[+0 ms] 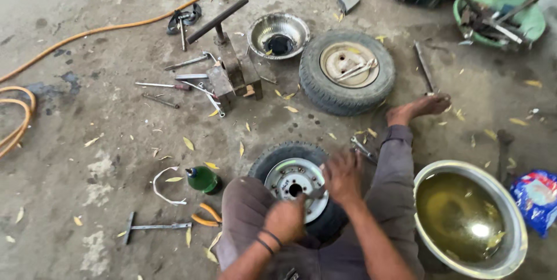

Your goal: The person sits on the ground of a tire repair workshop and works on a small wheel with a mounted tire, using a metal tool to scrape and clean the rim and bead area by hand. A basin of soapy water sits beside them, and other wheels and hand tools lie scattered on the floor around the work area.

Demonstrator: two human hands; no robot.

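- Fingers of my right hand (342,174) are curled and blurred over the right edge of the silver metal wheel rim (293,182); whether they grip anything I cannot tell.
- My left hand (284,220) is closed into a loose fist at the near edge of the rim, apparently pinching its lip; what, if anything, is held inside is hidden.
- Rim sits inside a small black rubber tyre (277,155), lying flat on the concrete floor (87,141) between my knees.
- Handling judgement: the assembly looks fairly heavy and rigid; the rubber is stiff but gives good grip, the metal is hard and possibly slick. Best hold is the tyre's outer tread, both sides.
- Nearby: a green plastic bottle (202,178) left of the tyre, a steel basin of yellowish liquid (510,210) at right, a second tyre with pale rim (347,71) beyond.
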